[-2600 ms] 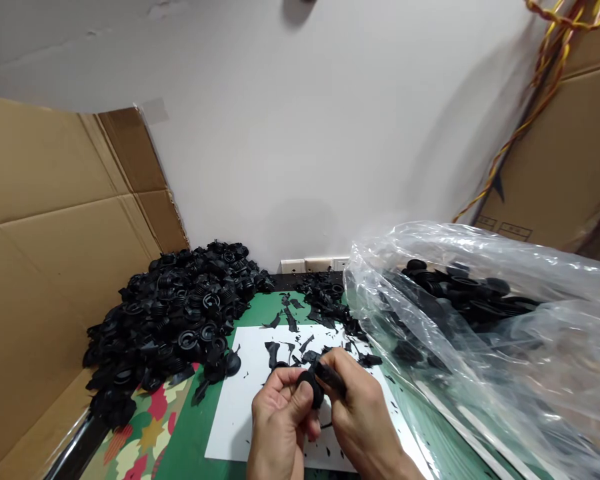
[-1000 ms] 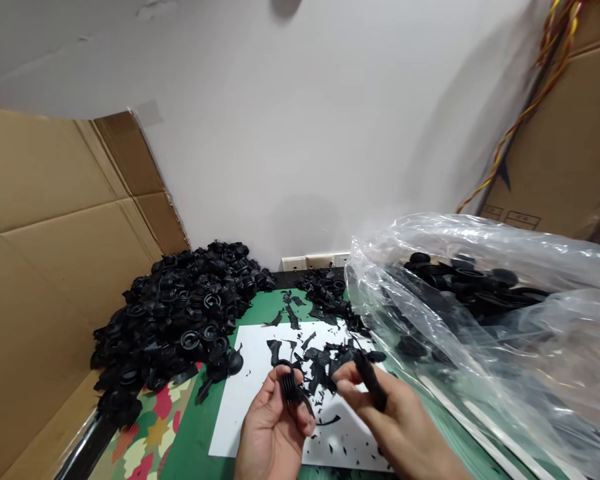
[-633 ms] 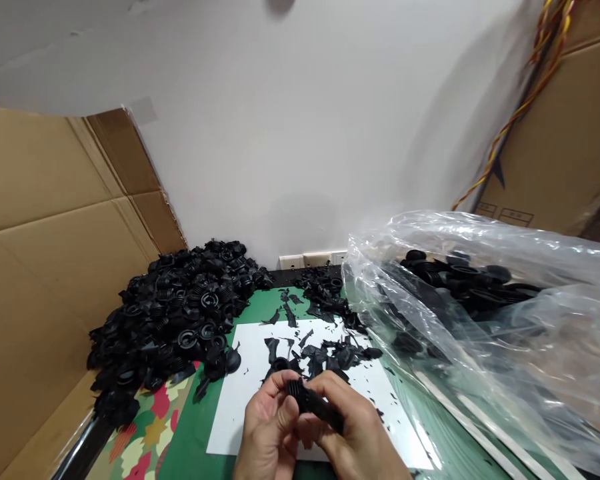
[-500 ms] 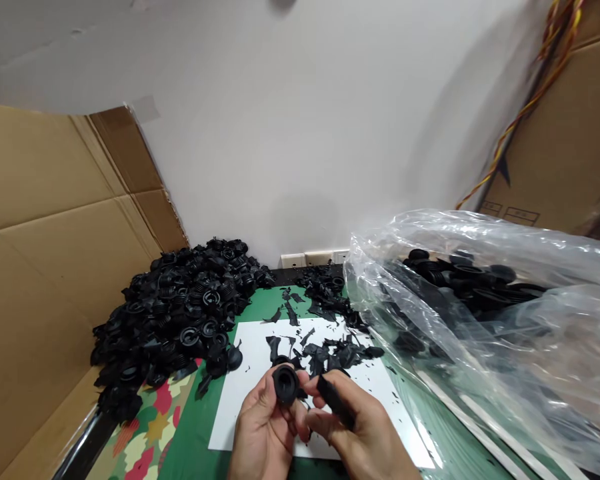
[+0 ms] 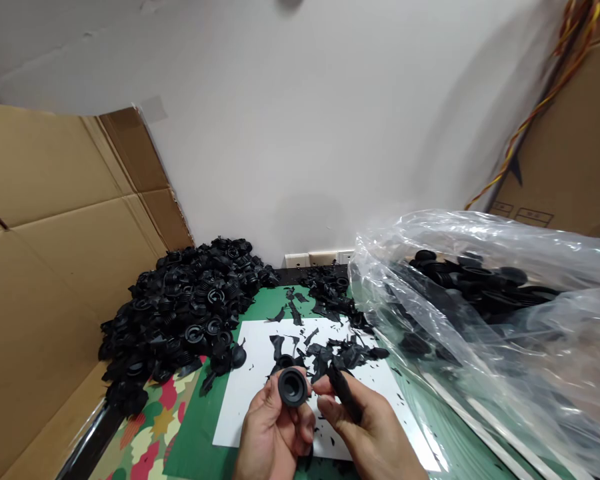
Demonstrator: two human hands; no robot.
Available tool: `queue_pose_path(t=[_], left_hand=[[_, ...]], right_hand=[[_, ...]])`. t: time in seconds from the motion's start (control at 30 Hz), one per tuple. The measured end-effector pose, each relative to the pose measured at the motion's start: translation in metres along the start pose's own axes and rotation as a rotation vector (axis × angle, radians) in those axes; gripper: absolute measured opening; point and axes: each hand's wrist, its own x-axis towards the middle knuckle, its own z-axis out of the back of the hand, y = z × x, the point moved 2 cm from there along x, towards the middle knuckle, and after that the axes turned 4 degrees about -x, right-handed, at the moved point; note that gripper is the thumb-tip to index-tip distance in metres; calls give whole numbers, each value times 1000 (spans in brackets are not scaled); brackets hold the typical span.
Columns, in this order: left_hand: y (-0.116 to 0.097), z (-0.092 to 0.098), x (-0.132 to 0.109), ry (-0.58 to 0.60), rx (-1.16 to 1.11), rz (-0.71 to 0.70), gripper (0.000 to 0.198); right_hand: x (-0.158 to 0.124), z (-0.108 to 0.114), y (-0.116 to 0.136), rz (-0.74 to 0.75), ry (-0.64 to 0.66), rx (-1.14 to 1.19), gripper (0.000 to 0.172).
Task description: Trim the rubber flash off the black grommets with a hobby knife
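My left hand (image 5: 273, 437) grips a round black rubber part (image 5: 293, 387) with its open end turned toward me, held above a white sheet (image 5: 245, 407). My right hand (image 5: 367, 437) is closed on a thin black tool (image 5: 344, 395) whose tip points up and left, just right of the part. My right thumb and forefinger pinch together close to the part's rim. Black rubber scraps (image 5: 330, 353) lie scattered on the sheet ahead of both hands.
A heap of black rubber parts (image 5: 190, 310) lies at the left on the green mat (image 5: 193, 433), against a cardboard panel (image 5: 55, 267). A clear plastic bag (image 5: 485, 320) holding more black parts fills the right. A white wall stands behind, with cardboard boxes at the far right.
The part has been turned in my left hand, from ribbed side showing to open end facing me. My hands came together, then the right one drew slightly away with the tool.
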Motion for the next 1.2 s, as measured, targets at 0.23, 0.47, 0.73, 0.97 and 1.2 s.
queue_pose_path(t=[0.23, 0.47, 0.73, 0.97, 1.2], left_hand=[[1, 4, 0, -21, 9, -33, 36], [3, 12, 4, -39, -44, -45, 35], [3, 15, 6, -17, -63, -16, 32], [4, 16, 7, -43, -43, -38, 30], [7, 25, 8, -141, -88, 7, 27]], right_hand=[[0, 2, 0, 3, -46, -51, 22], [-2, -1, 2, -57, -128, 0, 25], [-1, 0, 5, -52, -174, 19, 23], [-1, -1, -2, 4, -136, -11, 20], [-4, -5, 3, 441, 39, -403, 39]])
